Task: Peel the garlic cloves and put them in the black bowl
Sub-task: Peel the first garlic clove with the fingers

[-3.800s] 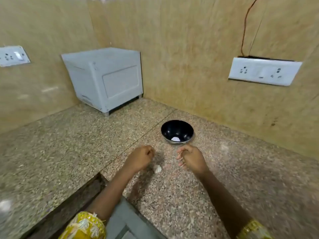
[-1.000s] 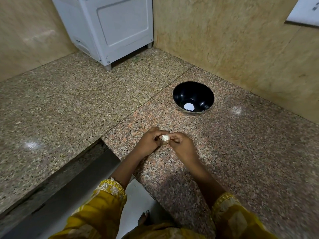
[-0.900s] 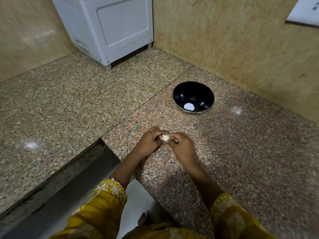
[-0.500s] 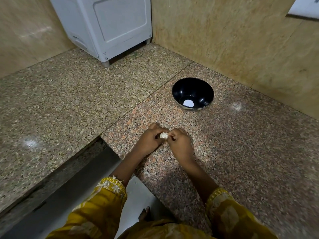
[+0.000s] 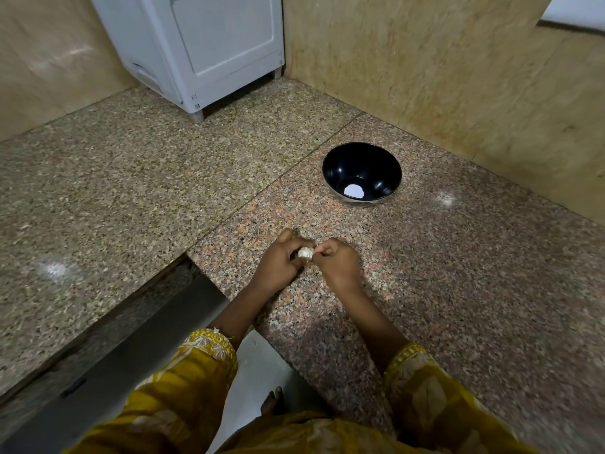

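A small white garlic piece (image 5: pixel 305 253) with papery skin is held between both hands just above the granite counter. My left hand (image 5: pixel 280 262) grips it from the left with curled fingers. My right hand (image 5: pixel 337 262) pinches its right side with thumb and fingertips. The black bowl (image 5: pixel 383 172) stands on the counter beyond the hands, a little to the right. A white patch (image 5: pixel 353 191) shows at the bowl's bottom; whether it is a garlic clove or a reflection I cannot tell.
A grey-white appliance (image 5: pixel 209 44) stands in the far corner on short feet. Tan walls close off the counter behind and to the right. A white socket plate (image 5: pixel 576 9) is at the top right. The counter's inner edge drops to a dark gap (image 5: pixel 137 335) at lower left.
Earlier the garlic lay on the counter between the hands; now both hands hold it. Over the last second the hands stayed together, the right fingers working at the skin. The camera tilted down.
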